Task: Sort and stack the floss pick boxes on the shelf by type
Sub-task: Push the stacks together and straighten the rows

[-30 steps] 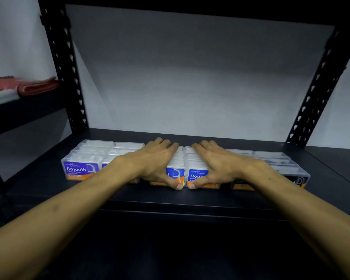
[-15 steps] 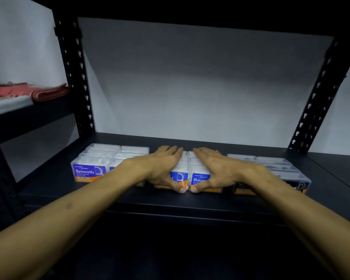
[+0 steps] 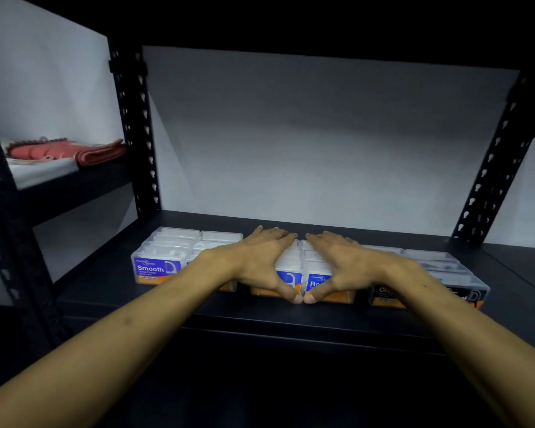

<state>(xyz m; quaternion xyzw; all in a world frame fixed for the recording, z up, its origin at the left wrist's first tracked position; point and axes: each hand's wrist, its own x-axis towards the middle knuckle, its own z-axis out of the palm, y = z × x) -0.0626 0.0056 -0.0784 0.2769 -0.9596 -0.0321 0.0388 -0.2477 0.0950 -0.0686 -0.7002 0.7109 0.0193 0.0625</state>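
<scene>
- Squaring-up step, by the look of it: left hand (image 3: 261,261) and right hand (image 3: 346,262) laid palm-down over the middle group of floss pick boxes (image 3: 303,267) on the shelf (image 3: 260,313).
- Fingers of both hands nearly straight and resting flat along the box tops; thumbs hooked down over the front labels, tips almost touching. No box lifted.
- Three groups in a row near the shelf's front edge: blue "Smooth" boxes (image 3: 164,264) at the left, blue boxes reading "Ro…" in the middle, black-labelled boxes (image 3: 439,273) at the right, with small gaps between groups.
- Sorting apparently done or close to done; likely next: nudge the middle group flush with its neighbours, needing even pressure from both sides so the light boxes do not skew or ride up.
- Hidden or unclear: middle labels largely covered by the thumbs; black labels cut to "Cl…" by the right wrist; rows and layers per group hard to count.
- On a side shelf at left, folded red cloth (image 3: 65,149), blurred.
</scene>
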